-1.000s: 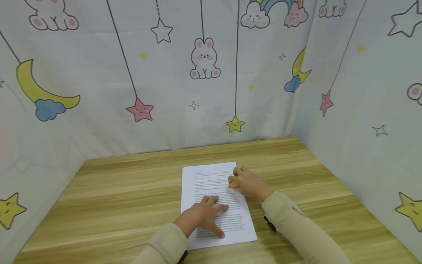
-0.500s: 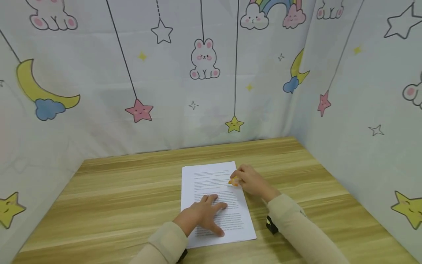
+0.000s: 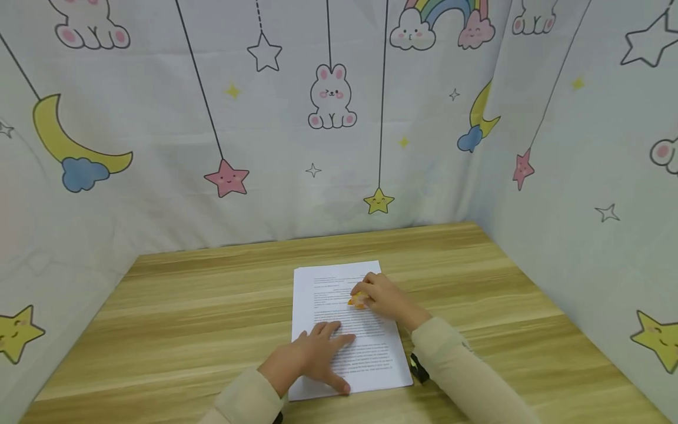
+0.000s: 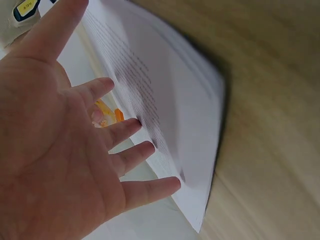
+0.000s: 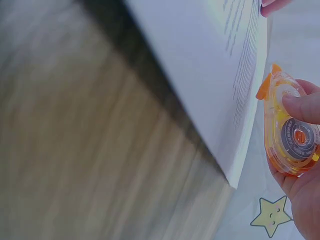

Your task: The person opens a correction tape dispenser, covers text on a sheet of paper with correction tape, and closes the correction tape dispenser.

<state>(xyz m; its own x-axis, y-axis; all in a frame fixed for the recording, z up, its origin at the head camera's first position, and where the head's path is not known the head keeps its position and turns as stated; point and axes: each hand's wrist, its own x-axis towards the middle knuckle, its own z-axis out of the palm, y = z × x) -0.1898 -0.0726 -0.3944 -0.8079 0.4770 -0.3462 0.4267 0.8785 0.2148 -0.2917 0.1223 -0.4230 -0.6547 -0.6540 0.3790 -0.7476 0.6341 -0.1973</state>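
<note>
A stack of printed paper (image 3: 304, 303) lies on the table in the head view. My right hand (image 3: 386, 297) grips an orange translucent correction tape dispenser (image 3: 359, 301) over the upper right part of the printed text. In the right wrist view the thumb presses on the side of the correction tape (image 5: 292, 130), its orange tip pointing up and left. Whether that tip touches the page cannot be told. Fingers spread, my left hand (image 3: 312, 356) rests on the lower left of the paper. The left wrist view shows its straight fingers (image 4: 132, 157) at the sheet.
The wood-grain table (image 3: 212, 306) extends around the paper on all sides. A white curtain (image 3: 265, 135) printed with stars, moons and rabbits stands behind the table and along both sides. Each sleeve (image 3: 455, 359) carries a dark wrist device below the cuff.
My right hand first shifts slightly up and right, then moves left and a little down over the text with the correction tape. My left hand has slid slightly left and down.
</note>
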